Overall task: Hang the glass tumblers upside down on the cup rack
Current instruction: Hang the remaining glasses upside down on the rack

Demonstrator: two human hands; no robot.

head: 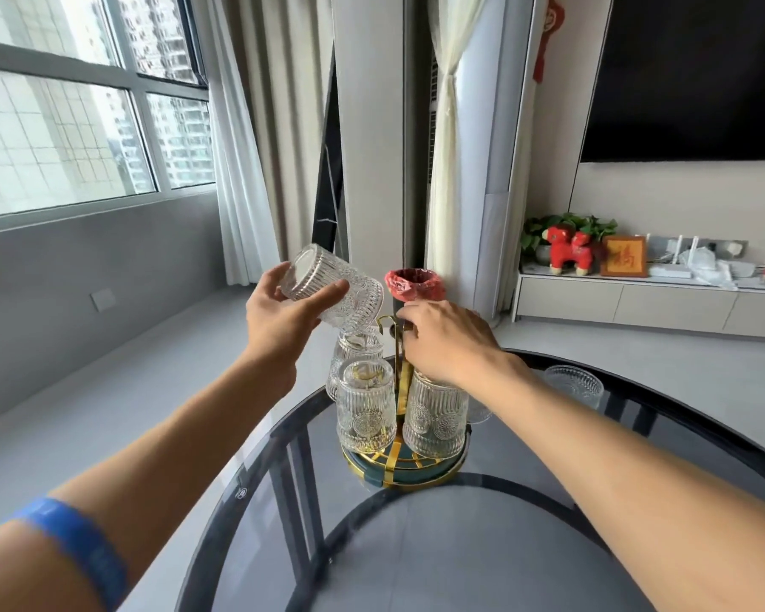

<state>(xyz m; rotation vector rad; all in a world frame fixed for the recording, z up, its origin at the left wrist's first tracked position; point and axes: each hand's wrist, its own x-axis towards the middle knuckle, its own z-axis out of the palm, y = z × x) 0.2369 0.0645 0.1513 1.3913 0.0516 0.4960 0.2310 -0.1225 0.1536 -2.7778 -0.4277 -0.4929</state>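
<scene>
A gold cup rack with a round teal base stands on the dark glass table. Three ribbed glass tumblers hang upside down on it: one at the front left, one at the front right, one behind. My left hand holds a fourth tumbler tilted, base up to the left, just above the rear tumbler. My right hand grips the top loop of the rack. Another tumbler stands upright on the table to the right.
A red bin with a liner stands on the floor beyond the table. Curtains and a window lie to the left. A low white cabinet with red toys and a plant runs along the right wall under a dark screen.
</scene>
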